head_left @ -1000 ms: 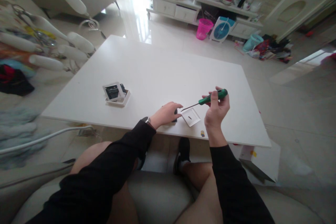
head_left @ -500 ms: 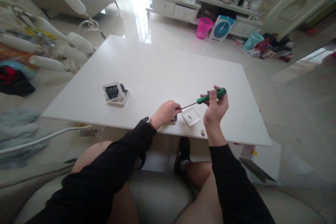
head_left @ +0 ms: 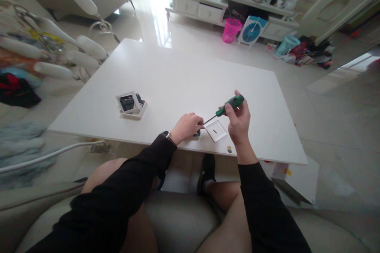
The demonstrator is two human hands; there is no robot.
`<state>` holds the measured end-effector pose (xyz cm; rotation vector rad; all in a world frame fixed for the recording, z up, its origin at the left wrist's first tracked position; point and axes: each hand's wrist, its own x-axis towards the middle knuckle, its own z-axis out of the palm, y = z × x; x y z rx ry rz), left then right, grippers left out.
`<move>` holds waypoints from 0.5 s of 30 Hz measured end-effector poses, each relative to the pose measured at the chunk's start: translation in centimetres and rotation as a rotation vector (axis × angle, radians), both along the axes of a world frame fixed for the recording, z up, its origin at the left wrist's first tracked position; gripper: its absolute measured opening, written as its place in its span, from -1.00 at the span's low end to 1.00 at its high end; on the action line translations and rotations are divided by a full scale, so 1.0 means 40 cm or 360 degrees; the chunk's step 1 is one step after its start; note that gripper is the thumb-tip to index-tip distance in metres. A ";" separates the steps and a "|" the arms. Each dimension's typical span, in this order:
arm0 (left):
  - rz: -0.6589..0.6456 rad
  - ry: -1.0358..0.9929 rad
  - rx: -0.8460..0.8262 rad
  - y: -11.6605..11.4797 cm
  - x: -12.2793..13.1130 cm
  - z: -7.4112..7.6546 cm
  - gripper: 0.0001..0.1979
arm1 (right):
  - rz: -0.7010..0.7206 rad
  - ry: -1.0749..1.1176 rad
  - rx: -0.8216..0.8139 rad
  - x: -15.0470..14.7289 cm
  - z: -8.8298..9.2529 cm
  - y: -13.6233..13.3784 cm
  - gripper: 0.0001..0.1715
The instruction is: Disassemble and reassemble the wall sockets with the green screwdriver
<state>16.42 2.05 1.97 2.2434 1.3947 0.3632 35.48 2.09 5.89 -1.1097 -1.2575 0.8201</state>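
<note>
My right hand point(head_left: 236, 120) is closed around a green-handled screwdriver point(head_left: 229, 105), its thin shaft slanting down-left to my left hand. My left hand point(head_left: 186, 126) is curled over a small dark part point(head_left: 196, 134) near the front edge of the white table point(head_left: 184, 75), and the screwdriver tip meets it at the fingers. A white square cover plate point(head_left: 216, 131) with a small slot lies flat just right of that part, under the shaft. Most of the dark part is hidden by my fingers.
A second white plate with a dark module point(head_left: 132, 105) lies on the table to the left. A tiny yellow piece point(head_left: 229, 150) sits at the front edge. A pink basket point(head_left: 231, 30), a fan point(head_left: 251, 31) and a low cabinet stand beyond; clutter lies at left.
My right hand has brought the screwdriver down and to the left, so its tip now reaches my left hand. My left fingers have curled tighter over the dark part.
</note>
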 end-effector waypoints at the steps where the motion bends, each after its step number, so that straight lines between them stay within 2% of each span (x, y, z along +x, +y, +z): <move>1: -0.0009 -0.0018 -0.0005 0.000 0.000 -0.002 -0.84 | 0.0011 0.0001 0.0051 -0.005 0.003 -0.002 -0.36; 4: -0.0034 -0.0070 0.0003 0.001 0.002 -0.006 -0.85 | 0.0025 0.0003 0.0169 -0.021 0.010 -0.009 -0.45; 15: -0.0022 -0.0094 -0.0042 0.008 -0.001 0.005 -0.83 | -0.0013 -0.0096 0.0206 -0.029 0.000 -0.016 -0.52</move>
